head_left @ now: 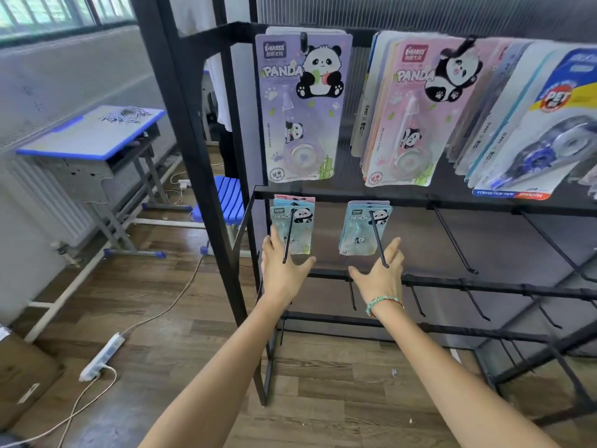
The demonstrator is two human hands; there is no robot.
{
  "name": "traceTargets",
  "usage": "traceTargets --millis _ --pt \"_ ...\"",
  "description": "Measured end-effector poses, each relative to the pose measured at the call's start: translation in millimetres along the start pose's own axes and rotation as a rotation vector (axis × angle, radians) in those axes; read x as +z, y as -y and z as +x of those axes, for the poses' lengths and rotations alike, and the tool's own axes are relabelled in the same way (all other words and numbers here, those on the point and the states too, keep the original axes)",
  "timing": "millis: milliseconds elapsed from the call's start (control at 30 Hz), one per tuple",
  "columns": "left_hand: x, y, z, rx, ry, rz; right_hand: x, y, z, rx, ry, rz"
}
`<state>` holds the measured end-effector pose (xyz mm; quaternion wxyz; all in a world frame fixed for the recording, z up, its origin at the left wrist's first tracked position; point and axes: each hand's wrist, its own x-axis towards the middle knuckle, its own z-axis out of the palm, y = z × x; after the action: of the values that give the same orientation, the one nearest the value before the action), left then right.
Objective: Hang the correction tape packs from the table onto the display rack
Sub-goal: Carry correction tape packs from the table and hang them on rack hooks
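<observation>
A black metal display rack [420, 202] fills the right side. On its second rail hang two small stacks of light blue panda correction tape packs, the left stack [298, 221] and the right stack [360, 227], each on a hook. My left hand [282, 270] is spread open just below the left stack, fingertips touching its lower edge. Below the right stack, my right hand [381, 273], with a beaded bracelet on the wrist, is open, its fingers by the hook's tip. Neither hand holds a pack.
The top rail carries a purple panda pack [303, 105], a pink panda stack [416, 111] and blue PET packs [542, 134]. Bare hooks [452, 240] stick out on lower rails. A blue-edged desk [93, 134], a blue stool [226, 202] and a power strip [101, 357] with cables stand left.
</observation>
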<state>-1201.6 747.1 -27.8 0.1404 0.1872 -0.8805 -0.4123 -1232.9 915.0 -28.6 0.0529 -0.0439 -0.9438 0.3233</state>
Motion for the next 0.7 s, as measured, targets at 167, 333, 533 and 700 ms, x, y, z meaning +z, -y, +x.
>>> traceTargets --millis 167,333,533,700 --pt "-20.7 -1.7 -46.2 0.054 -0.014 0.085 -15.3 -0.8 -38.7 -0.073 0.073 -0.006" --pt "-48.8 -2.4 -102.2 0.087 -0.104 0.191 -27.2 4.3 -80.7 -0.215 0.128 -0.041" --pt "-93.3 20.6 -155.0 0.044 -0.177 0.237 -30.0 25.0 -129.1 -0.398 0.207 -0.078" --pt "-149.3 51.3 -203.6 -0.067 -0.261 0.235 -16.3 65.8 -174.5 -0.571 0.288 -0.092"
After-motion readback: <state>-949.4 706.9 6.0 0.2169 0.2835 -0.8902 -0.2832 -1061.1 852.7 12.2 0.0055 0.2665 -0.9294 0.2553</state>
